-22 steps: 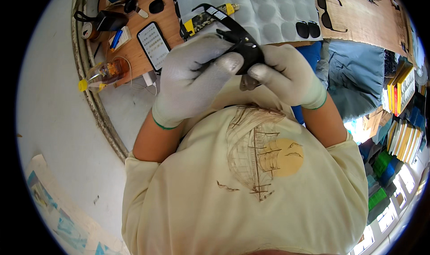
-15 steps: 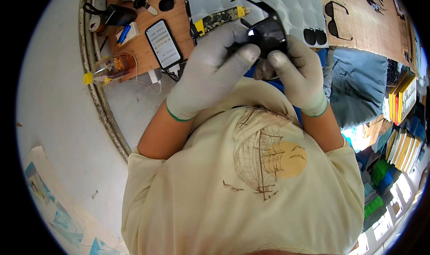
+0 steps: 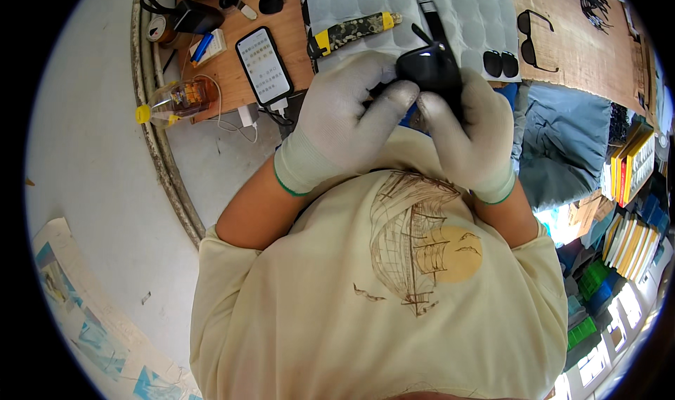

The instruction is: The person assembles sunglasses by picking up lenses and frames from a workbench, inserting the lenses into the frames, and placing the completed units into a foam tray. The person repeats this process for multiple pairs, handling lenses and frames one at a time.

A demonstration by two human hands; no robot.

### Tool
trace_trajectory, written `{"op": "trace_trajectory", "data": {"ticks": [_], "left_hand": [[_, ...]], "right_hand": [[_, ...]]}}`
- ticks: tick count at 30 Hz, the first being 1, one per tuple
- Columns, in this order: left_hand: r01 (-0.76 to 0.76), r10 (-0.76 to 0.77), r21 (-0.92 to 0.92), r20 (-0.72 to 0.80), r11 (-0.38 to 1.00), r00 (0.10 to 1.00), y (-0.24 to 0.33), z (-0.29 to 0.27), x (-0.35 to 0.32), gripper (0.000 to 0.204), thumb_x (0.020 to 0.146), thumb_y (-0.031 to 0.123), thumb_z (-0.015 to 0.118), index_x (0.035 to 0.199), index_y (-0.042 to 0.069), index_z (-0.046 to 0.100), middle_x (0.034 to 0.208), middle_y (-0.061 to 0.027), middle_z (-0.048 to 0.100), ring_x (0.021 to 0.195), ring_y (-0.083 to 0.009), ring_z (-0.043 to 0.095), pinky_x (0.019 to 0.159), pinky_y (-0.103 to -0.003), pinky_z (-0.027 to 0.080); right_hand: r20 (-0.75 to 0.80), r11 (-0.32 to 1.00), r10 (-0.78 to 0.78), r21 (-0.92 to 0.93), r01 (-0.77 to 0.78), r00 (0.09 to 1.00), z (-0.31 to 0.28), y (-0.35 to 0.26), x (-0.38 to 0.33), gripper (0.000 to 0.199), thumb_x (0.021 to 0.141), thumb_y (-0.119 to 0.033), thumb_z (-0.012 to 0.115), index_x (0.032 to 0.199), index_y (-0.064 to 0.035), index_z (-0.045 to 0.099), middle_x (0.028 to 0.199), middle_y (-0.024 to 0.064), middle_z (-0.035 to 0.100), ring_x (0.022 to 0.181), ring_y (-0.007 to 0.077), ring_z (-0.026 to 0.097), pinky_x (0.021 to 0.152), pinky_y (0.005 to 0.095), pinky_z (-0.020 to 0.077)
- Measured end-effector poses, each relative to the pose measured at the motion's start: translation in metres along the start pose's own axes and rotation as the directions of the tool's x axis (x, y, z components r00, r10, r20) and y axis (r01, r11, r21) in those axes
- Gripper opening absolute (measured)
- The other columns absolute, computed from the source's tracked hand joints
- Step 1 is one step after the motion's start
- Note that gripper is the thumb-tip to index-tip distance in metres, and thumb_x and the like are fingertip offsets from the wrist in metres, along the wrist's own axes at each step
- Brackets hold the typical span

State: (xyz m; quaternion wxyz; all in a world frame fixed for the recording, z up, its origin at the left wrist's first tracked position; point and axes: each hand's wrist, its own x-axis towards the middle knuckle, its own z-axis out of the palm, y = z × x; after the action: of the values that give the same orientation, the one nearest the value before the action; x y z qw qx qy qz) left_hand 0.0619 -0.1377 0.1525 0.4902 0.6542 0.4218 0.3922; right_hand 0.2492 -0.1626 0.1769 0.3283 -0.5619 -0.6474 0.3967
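Observation:
Both hands wear whitish knit gloves with green-edged cuffs. Between them, above the near edge of the grey quilted pad [image 3: 464, 10], is a pair of black sunglasses [image 3: 430, 66], its temple arms pointing up and away. My left hand [image 3: 344, 122] is closed on the left side of the frame, thumb on the near side. At the other side my right hand [image 3: 472, 136] grips it, its thumb tip almost meeting the left thumb. The fingers behind the glasses are hidden. A camouflage-patterned tool handle with yellow ends [image 3: 355, 33] lies on the pad beyond my left hand.
Two dark lenses [image 3: 500, 64] rest at the pad's right edge, beside other sunglasses [image 3: 529, 40] on a wooden board [image 3: 576, 55]. Leftward are a phone [image 3: 264, 66] with a cable, a yellow-capped bottle [image 3: 176, 101] and a black box [image 3: 193, 17]. Grey cloth [image 3: 562, 140] hangs at right.
The sunglasses have been turned in my hands, so the shiny lens face seen before no longer shows. Both hands sit slightly lower in the picture, and the whole view has shifted a little.

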Motion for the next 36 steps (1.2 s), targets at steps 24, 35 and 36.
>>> {"op": "trace_trajectory", "data": {"ticks": [24,35,36], "left_hand": [[0.139,-0.084,-0.137,0.345,0.981,0.935,0.019,-0.027,0.042,0.015,0.090,0.008,0.066,0.101,-0.001,0.061,0.111,-0.0122,0.059,0.102,-0.0199,0.055,0.092,-0.033,0.044],[0.374,-0.357,-0.187,0.117,0.909,0.927,-0.035,0.022,0.054,0.027,0.093,0.009,0.057,0.117,-0.003,0.057,0.137,-0.0199,0.057,0.126,-0.0284,0.057,0.104,-0.038,0.046],[0.361,-0.349,-0.178,0.095,0.916,0.932,-0.037,0.024,0.063,0.029,0.094,0.009,0.057,0.120,-0.004,0.056,0.137,-0.0200,0.057,0.127,-0.0285,0.056,0.105,-0.038,0.046]], "right_hand": [[0.320,0.890,-0.163,0.457,-0.001,0.933,-0.020,0.028,0.003,0.034,0.092,-0.007,0.053,0.122,0.0046,0.042,0.082,0.0182,0.066,0.072,0.0343,0.068,0.064,0.0423,0.0535],[-0.402,0.591,0.328,-0.618,-0.518,0.855,-0.188,0.260,0.079,0.056,0.094,-0.042,0.057,0.126,0.0029,0.052,0.102,0.0293,0.070,0.099,0.0464,0.068,0.088,0.0544,0.0534],[-0.390,0.575,0.328,-0.640,-0.509,0.861,-0.183,0.271,0.089,0.055,0.094,-0.042,0.056,0.127,0.0027,0.053,0.104,0.0294,0.070,0.100,0.0462,0.067,0.089,0.0540,0.0531]]}}
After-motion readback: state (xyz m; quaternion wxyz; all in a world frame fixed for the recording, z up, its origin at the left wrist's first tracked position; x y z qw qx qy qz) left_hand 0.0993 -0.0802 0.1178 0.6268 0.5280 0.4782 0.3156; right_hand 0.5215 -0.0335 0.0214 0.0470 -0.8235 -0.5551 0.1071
